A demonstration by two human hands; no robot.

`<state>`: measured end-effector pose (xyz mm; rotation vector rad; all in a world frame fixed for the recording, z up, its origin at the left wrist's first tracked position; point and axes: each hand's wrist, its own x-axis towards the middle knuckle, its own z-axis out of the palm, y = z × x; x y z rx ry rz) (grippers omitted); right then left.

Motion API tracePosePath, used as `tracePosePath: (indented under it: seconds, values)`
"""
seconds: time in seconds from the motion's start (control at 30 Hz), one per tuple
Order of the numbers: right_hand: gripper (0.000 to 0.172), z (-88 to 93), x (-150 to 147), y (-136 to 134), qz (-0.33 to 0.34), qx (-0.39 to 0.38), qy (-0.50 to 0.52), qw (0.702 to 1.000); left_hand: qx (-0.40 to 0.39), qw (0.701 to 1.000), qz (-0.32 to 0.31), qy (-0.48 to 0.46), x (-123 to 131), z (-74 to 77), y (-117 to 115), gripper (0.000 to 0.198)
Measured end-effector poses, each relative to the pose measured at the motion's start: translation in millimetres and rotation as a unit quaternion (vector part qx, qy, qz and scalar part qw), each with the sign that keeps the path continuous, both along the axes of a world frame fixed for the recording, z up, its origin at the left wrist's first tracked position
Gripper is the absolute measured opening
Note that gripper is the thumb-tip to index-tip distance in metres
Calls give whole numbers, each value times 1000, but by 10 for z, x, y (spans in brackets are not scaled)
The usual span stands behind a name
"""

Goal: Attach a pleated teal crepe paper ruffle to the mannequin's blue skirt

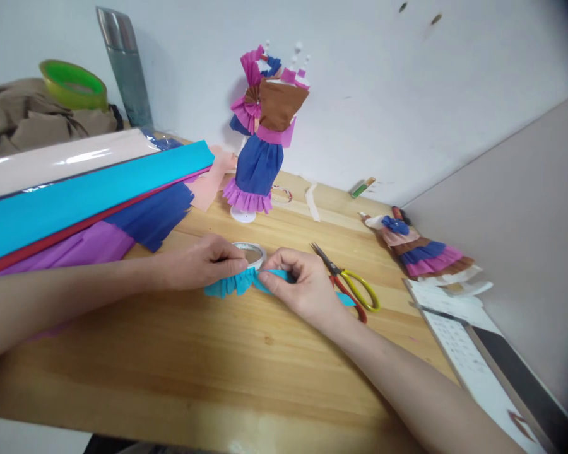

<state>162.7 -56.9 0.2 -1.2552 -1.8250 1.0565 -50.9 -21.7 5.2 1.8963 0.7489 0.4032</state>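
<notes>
Left hand (199,261) pinches the teal crepe strip (228,285) into pleats; fingers of the right hand (303,289) clamp its flat end, holding it taut.

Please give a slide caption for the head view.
The left hand and right hand pinch a turquoise crepe strip beside a tape roll and scissors.

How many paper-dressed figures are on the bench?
2. One figure stands upright at the back, beyond the turquoise crepe strip pinched by the left hand and right hand; the other figure lies flat at the right by the partition. More may hide behind the paper rolls.
</notes>
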Motion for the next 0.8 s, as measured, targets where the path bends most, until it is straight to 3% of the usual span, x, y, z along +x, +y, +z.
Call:
tracePosePath:
  seconds: [0.57,0.8]
  values:
    - [20,-27,-65,-24,-26,7,-32,999,54,998,-34,1,5,31,-59,37]
    - [22,4,-23,10,-15,24,-20,999,3,1000,-20,-5,-6,17,-23,44]
